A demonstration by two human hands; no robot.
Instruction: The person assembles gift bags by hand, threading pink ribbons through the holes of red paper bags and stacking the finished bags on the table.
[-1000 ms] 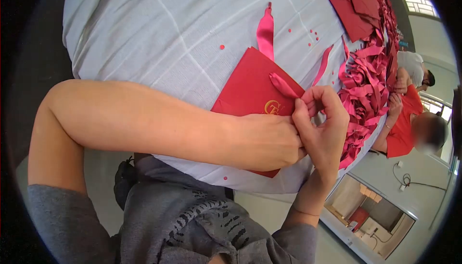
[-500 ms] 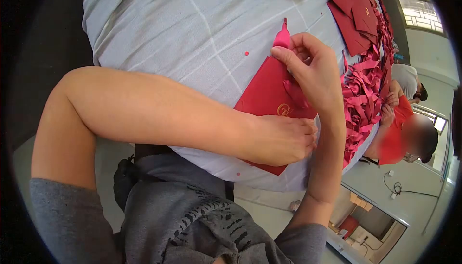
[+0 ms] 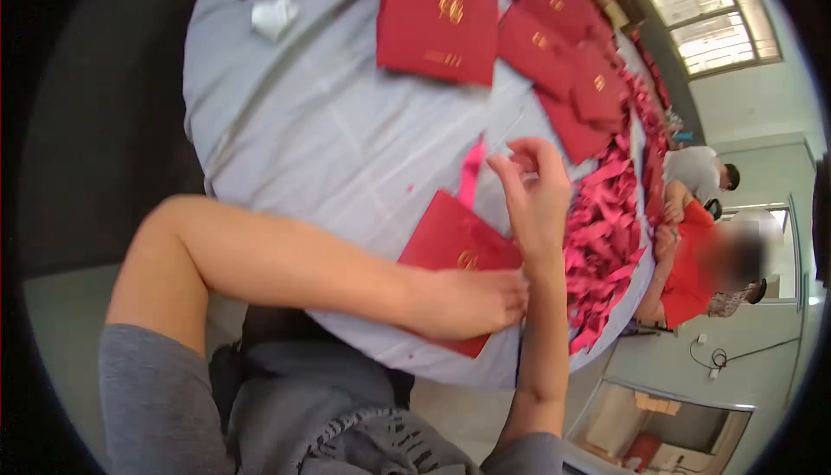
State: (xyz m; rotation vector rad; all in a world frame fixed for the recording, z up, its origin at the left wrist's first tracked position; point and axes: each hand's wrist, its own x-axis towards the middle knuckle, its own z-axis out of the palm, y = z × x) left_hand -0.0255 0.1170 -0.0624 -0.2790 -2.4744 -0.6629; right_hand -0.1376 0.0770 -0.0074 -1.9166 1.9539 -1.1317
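Note:
My left hand [image 3: 474, 304] lies across the lower part of a red card [image 3: 450, 228] with a gold emblem, its fingers curled over the right edge. The thumb and the underside of that hand are hidden. A pink ribbon [image 3: 471, 174] sticks up from the card's top edge. Just right of the ribbon, my right hand [image 3: 537, 189] is raised with bent fingers, thumb and forefinger slightly apart and nothing visible between them. The right forearm passes close by the left fingertips.
A stack of red cards [image 3: 437, 29] and more scattered cards [image 3: 554, 51] lie farther up the white-covered table [image 3: 303, 129]. At right is a heap of pink ribbons [image 3: 602, 250]. A crumpled white item [image 3: 273, 16] sits upper left. A person in red [image 3: 688, 267] works across the table.
My right hand has let go of the pink ribbon and moved slightly away to its right. My left hand stays on the card. The view has shifted, showing more of the table's far side.

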